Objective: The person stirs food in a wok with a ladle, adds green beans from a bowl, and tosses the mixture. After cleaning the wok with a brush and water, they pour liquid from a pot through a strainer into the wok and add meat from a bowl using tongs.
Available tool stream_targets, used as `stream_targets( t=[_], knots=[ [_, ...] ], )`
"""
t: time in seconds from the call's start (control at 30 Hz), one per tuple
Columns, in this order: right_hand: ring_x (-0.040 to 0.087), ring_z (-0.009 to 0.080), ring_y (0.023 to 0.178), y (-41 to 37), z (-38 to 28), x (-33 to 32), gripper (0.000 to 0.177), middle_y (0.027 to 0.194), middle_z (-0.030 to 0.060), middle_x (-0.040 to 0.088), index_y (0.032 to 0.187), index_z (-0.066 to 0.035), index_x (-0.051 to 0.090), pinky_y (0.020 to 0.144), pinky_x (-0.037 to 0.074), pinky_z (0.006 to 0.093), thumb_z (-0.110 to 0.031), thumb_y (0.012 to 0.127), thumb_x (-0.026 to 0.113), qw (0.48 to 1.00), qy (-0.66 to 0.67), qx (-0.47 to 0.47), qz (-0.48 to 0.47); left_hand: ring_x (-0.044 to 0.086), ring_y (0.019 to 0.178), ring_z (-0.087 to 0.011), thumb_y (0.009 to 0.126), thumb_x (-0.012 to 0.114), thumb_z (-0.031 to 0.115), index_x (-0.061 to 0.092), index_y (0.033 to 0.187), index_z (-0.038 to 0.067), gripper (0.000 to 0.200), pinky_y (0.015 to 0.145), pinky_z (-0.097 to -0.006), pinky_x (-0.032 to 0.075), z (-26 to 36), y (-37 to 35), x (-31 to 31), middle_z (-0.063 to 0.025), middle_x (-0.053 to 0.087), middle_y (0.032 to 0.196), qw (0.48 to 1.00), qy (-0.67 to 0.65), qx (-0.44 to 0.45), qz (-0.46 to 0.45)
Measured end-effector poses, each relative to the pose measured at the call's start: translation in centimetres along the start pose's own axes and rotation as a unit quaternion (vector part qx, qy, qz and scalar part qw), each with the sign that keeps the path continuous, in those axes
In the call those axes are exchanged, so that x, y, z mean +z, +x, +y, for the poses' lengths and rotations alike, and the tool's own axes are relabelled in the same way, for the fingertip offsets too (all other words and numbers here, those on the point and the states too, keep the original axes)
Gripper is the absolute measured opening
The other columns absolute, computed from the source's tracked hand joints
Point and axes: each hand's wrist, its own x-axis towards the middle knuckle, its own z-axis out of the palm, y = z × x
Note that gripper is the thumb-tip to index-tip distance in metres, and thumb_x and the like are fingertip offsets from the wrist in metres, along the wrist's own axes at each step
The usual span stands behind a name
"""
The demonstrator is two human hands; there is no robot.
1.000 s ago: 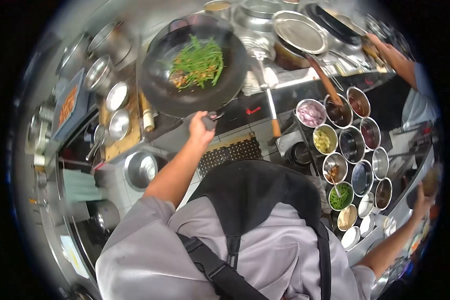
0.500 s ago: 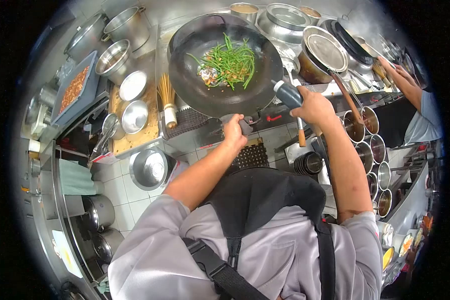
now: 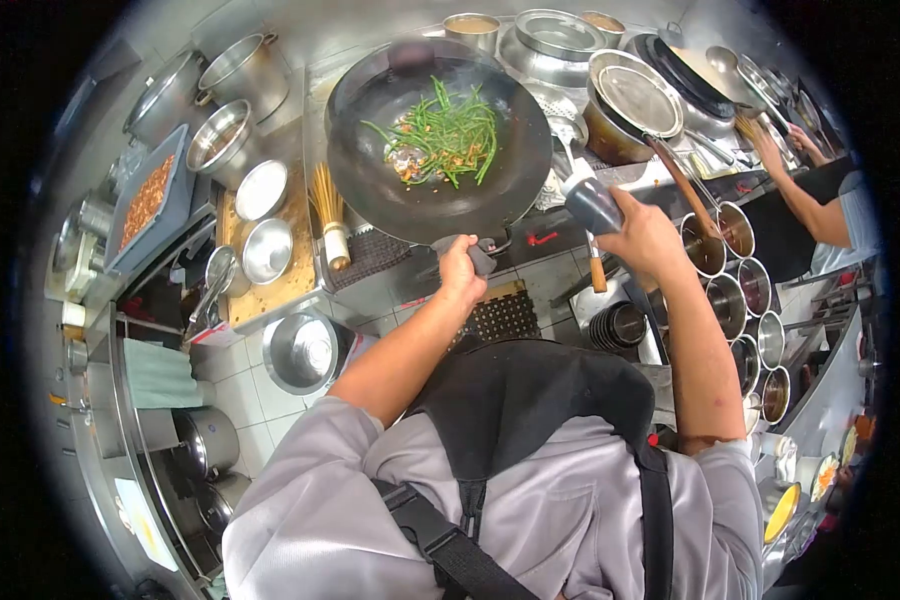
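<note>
A large dark wok [image 3: 370, 190] stands on the stove and holds green beans [image 3: 455, 130] with small browned bits among them. My left hand [image 3: 462, 268] is closed on the wok's near handle, with a dark grey cloth [image 3: 482, 260] around the handle. To the right of the wok, my right hand [image 3: 642, 240] grips a dark squeeze bottle [image 3: 594, 206] with a white top. The bottle is tilted, its top pointing up and left toward the wok's right rim. Below it a wooden-handled utensil [image 3: 597, 272] hangs at the stove edge.
A bamboo brush [image 3: 328, 215] lies left of the wok. Metal bowls [image 3: 267, 250] rest on a board at left. Several sauce pots [image 3: 727, 305] stand at right, near a wooden-handled ladle [image 3: 682, 185]. Another person's hand [image 3: 767, 150] is at the far right, near a second brush.
My right hand has moved slightly right and down with the bottle, away from the wok. The beans have shifted a little in the wok. The other person's hands have moved.
</note>
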Motion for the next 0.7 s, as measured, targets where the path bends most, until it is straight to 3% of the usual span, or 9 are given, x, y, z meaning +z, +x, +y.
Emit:
stream_targets(
  t=[0.07, 0.17, 0.23, 0.27, 0.33, 0.4, 0.47, 0.57, 0.7],
  knots=[
    [0.065, 0.0414, 0.095, -3.1, 1.2, -0.4, 0.073, 0.097, 0.0230, 0.069, 0.132, -0.008, 0.053, 0.085, 0.051, 0.0473, -0.033, 0.068, 0.079, 0.997, 0.054, 0.028, -0.037, 0.063, 0.071, -0.0253, 0.080, 0.061, 0.005, 0.053, 0.093, 0.008, 0.015, 0.063, -0.0406, 0.051, -0.2, 0.5, -0.4, -0.0080, 0.058, 0.083, 1.000, -0.009, 0.002, -0.003],
    [0.064, 0.0336, 0.108, -9.0, 5.8, 2.3, 0.082, 0.115, 0.0224, 0.065, 0.137, -0.005, 0.049, 0.095, 0.048, 0.0409, -0.026, 0.066, 0.083, 0.983, 0.171, 0.062, 0.036, 0.063, 0.073, -0.0258, 0.079, 0.063, 0.006, 0.055, 0.091, 0.008, 0.014, 0.064, -0.0407, 0.052, -0.5, 2.0, -1.5, -0.0085, 0.060, 0.082, 1.000, -0.018, 0.000, -0.022],
    [0.057, 0.0233, 0.119, -13.6, 9.4, 4.4, 0.084, 0.129, 0.0148, 0.059, 0.137, -0.002, 0.048, 0.103, 0.041, 0.0353, -0.020, 0.065, 0.086, 0.930, 0.348, 0.080, 0.084, 0.064, 0.075, -0.0258, 0.077, 0.066, 0.007, 0.057, 0.089, 0.008, 0.015, 0.068, -0.0414, 0.055, -0.4, 2.2, -1.6, -0.0072, 0.061, 0.083, 0.999, -0.028, 0.003, -0.042],
    [0.057, 0.0233, 0.119, -15.7, 11.1, 5.2, 0.084, 0.129, 0.0148, 0.059, 0.137, -0.002, 0.048, 0.103, 0.041, 0.0353, -0.020, 0.065, 0.086, 0.928, 0.348, 0.098, 0.093, 0.064, 0.077, -0.0256, 0.075, 0.068, 0.007, 0.057, 0.090, 0.008, 0.019, 0.069, -0.0402, 0.055, -0.1, 1.5, -1.4, -0.0067, 0.061, 0.085, 1.000, -0.009, 0.000, -0.030],
    [0.056, 0.0211, 0.116, -21.6, 14.2, 4.6, 0.082, 0.126, 0.0110, 0.060, 0.137, -0.002, 0.048, 0.103, 0.040, 0.0349, -0.021, 0.066, 0.085, 0.856, 0.458, 0.159, 0.180, 0.063, 0.078, -0.0257, 0.075, 0.069, 0.006, 0.055, 0.095, 0.008, 0.025, 0.071, -0.0397, 0.056, 0.3, 0.5, -0.6, -0.0071, 0.060, 0.088, 1.000, 0.013, -0.003, -0.002],
    [0.055, 0.0199, 0.115, -27.0, 18.2, 3.5, 0.078, 0.123, 0.0080, 0.060, 0.136, -0.003, 0.049, 0.102, 0.040, 0.0349, -0.022, 0.068, 0.083, 0.814, 0.464, 0.220, 0.272, 0.061, 0.083, -0.0247, 0.077, 0.066, 0.002, 0.056, 0.094, 0.004, 0.019, 0.077, -0.0385, 0.053, 0.4, -0.1, 0.2, -0.0104, 0.061, 0.086, 0.998, 0.009, -0.035, 0.045],
    [0.055, 0.0190, 0.112, -31.7, 22.4, 0.9, 0.074, 0.120, 0.0066, 0.060, 0.135, -0.003, 0.050, 0.101, 0.040, 0.0345, -0.021, 0.071, 0.082, 0.754, 0.463, 0.233, 0.403, 0.062, 0.087, -0.0260, 0.078, 0.065, 0.005, 0.059, 0.097, 0.003, 0.021, 0.074, -0.0399, 0.056, 1.3, 2.4, -2.0, -0.0117, 0.064, 0.093, 0.996, 0.064, -0.044, -0.032],
    [0.060, 0.0177, 0.100, -37.1, 28.6, -5.3, 0.065, 0.111, 0.0074, 0.063, 0.125, -0.003, 0.053, 0.090, 0.048, 0.0319, -0.019, 0.070, 0.085, 0.702, 0.341, 0.261, 0.568, 0.064, 0.086, -0.0267, 0.082, 0.064, 0.007, 0.060, 0.097, 0.001, 0.016, 0.074, -0.0389, 0.056, 2.0, 4.6, -3.3, -0.0128, 0.066, 0.093, 0.994, 0.078, -0.043, -0.058],
    [0.061, 0.0179, 0.099, -41.1, 38.7, -10.0, 0.058, 0.107, 0.0106, 0.062, 0.115, -0.001, 0.050, 0.089, 0.049, 0.0327, -0.015, 0.071, 0.086, 0.661, 0.143, 0.246, 0.695, 0.063, 0.084, -0.0290, 0.085, 0.063, 0.009, 0.057, 0.098, -0.002, 0.018, 0.074, -0.0382, 0.057, 2.6, 5.9, -4.0, -0.0154, 0.065, 0.090, 0.991, 0.081, -0.061, -0.084]
  ],
)
